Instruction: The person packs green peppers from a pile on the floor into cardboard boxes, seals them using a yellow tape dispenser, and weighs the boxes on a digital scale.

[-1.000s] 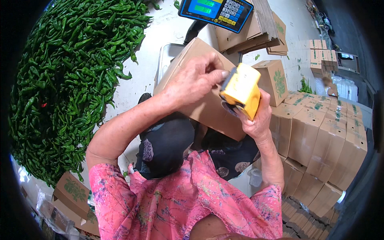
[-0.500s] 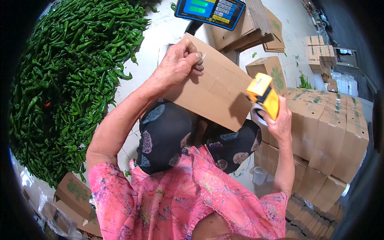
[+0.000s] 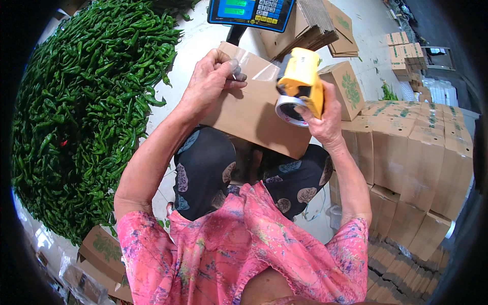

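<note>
A brown cardboard box (image 3: 254, 109) lies in front of me above my knees, a shiny strip of clear tape (image 3: 267, 72) showing near its far edge. Over its right part my right hand (image 3: 325, 114) grips a yellow tape dispenser (image 3: 301, 73) with a roll of tape in it. My left hand (image 3: 211, 79) is at the box's far left side, its fingers closed in a pinch. Something small and whitish shows at those fingertips, too small to name.
Green peppers (image 3: 91, 112) are heaped at left. A scale display (image 3: 251, 11) stands beyond the box, beside flattened cartons (image 3: 310, 28). Closed cartons (image 3: 396, 147) are stacked at right, with folded cardboard (image 3: 401, 264) below. An open carton (image 3: 101, 254) sits at lower left.
My right hand has brought the tape dispenser left and up, from beyond the box's right side to over it. My left hand has shifted slightly left, still pinched.
</note>
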`<state>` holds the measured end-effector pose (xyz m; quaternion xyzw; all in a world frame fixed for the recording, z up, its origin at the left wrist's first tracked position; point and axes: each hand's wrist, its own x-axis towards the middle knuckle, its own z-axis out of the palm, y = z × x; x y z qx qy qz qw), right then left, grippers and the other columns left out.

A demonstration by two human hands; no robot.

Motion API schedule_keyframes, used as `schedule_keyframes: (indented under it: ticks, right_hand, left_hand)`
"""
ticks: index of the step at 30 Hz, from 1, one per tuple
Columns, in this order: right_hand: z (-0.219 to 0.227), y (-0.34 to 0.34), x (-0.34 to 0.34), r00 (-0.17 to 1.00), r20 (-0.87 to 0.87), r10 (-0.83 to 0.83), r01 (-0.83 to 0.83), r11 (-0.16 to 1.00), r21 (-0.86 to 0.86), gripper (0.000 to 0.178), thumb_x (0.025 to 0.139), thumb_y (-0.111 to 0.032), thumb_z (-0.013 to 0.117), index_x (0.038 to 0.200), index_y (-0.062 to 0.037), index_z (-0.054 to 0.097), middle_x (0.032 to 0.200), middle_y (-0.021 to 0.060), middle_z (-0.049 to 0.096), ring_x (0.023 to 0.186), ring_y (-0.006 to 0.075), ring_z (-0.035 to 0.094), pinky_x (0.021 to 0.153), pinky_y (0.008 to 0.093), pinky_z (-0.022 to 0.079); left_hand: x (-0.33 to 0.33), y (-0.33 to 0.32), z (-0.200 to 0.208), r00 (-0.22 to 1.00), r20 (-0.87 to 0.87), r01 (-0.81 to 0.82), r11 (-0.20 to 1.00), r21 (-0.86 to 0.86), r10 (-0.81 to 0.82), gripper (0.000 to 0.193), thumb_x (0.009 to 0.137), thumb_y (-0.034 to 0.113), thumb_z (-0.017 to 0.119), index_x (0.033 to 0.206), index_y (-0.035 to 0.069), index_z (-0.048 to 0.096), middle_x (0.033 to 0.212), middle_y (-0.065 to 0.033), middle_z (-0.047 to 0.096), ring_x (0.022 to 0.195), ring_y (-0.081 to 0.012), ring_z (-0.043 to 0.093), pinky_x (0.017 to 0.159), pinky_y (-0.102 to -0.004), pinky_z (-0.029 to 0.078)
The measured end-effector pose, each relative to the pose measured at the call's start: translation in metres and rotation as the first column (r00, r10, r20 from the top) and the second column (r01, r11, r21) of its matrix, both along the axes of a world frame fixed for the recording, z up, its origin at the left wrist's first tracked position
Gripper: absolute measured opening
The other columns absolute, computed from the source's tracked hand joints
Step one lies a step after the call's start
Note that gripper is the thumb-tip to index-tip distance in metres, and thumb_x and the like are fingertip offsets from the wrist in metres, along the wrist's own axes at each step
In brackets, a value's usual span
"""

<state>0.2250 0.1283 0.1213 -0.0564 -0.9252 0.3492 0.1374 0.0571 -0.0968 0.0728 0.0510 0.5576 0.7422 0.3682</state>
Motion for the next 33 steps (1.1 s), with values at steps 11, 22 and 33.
schedule_keyframes:
  ticks: [11, 22, 33]
  right_hand:
    - [0.001, -0.016, -0.011, 0.995, 0.043, 0.088, -0.092, 0.989, 0.117, 0.06, 0.086, -0.03, 0.08, 0.13, -0.0055, 0.046, 0.103, 0.0169, 0.07, 0.093, 0.0327, 0.073, 0.08, 0.0376, 0.057]
    - [0.016, -0.051, -0.049, 0.977, 0.151, 0.153, -0.203, 0.89, 0.408, 0.063, 0.076, -0.025, 0.087, 0.12, -0.001, 0.049, 0.097, 0.0219, 0.065, 0.087, 0.0435, 0.068, 0.072, 0.048, 0.057]
    - [0.019, -0.064, -0.055, 0.969, 0.238, 0.062, -0.168, 0.875, 0.455, 0.068, 0.076, -0.032, 0.088, 0.124, 0.0001, 0.051, 0.099, 0.0214, 0.065, 0.088, 0.0423, 0.068, 0.073, 0.0478, 0.057]
  left_hand:
    - [-0.038, -0.073, -0.013, 0.919, -0.233, -0.329, 0.944, -0.007, 0.319, 0.019, 0.098, 0.02, 0.062, 0.095, 0.002, 0.056, 0.086, -0.0061, 0.062, 0.077, -0.013, 0.063, 0.073, -0.0302, 0.057]
    - [-0.062, -0.096, -0.092, 0.944, -0.192, -0.291, 0.95, -0.11, 0.267, 0.02, 0.101, 0.021, 0.061, 0.097, 0.002, 0.057, 0.084, -0.0047, 0.062, 0.072, -0.011, 0.061, 0.063, -0.0273, 0.055]
    - [-0.04, -0.059, -0.15, 0.939, -0.343, -0.103, 0.944, -0.313, -0.011, 0.022, 0.1, 0.023, 0.058, 0.093, 0.003, 0.055, 0.077, -0.0031, 0.058, 0.068, -0.0102, 0.053, 0.063, -0.0281, 0.048]
